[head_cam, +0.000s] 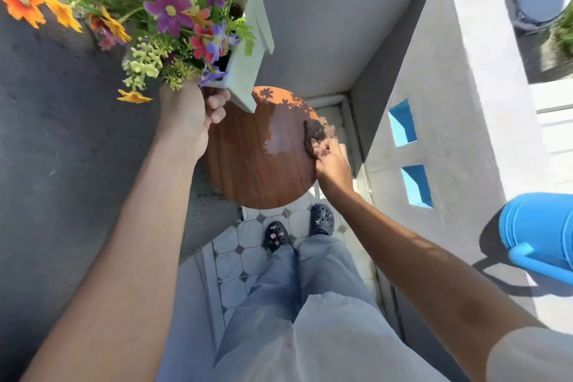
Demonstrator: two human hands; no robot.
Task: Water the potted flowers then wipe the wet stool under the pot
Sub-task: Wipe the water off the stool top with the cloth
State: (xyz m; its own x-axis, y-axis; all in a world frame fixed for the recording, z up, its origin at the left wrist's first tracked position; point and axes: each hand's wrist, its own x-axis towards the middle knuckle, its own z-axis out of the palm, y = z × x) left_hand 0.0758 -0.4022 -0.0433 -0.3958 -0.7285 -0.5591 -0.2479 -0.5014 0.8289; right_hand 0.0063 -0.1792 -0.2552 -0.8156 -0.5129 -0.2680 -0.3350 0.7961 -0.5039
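Two bare arms reach forward and down in the head view, over a round wooden stool (260,164) that stands on a tiled floor (248,245). The left hand (189,115) is raised at the stool's far left edge, wrist bent up, fingers (217,102) curled under the base of a pale green planter (248,71), which it holds lifted and tilted above the seat. Mixed flowers (173,9) in purple, orange, red and yellow spill from the planter toward the upper left. The right arm stretches straight out from the lower right, and the right hand (331,161) sits at the stool's right edge with its fingers closed on a dark brown cloth (311,136), pressing it to the wood. A glossy wet patch (282,136) lies on the seat just left of the cloth, touching it. Flower shadows fall across the far part of the seat and the right hand. A blue watering can (539,232) stands on the white ledge (465,133) to the right, well apart from both hands. Dark shoes (297,226) show below the stool.
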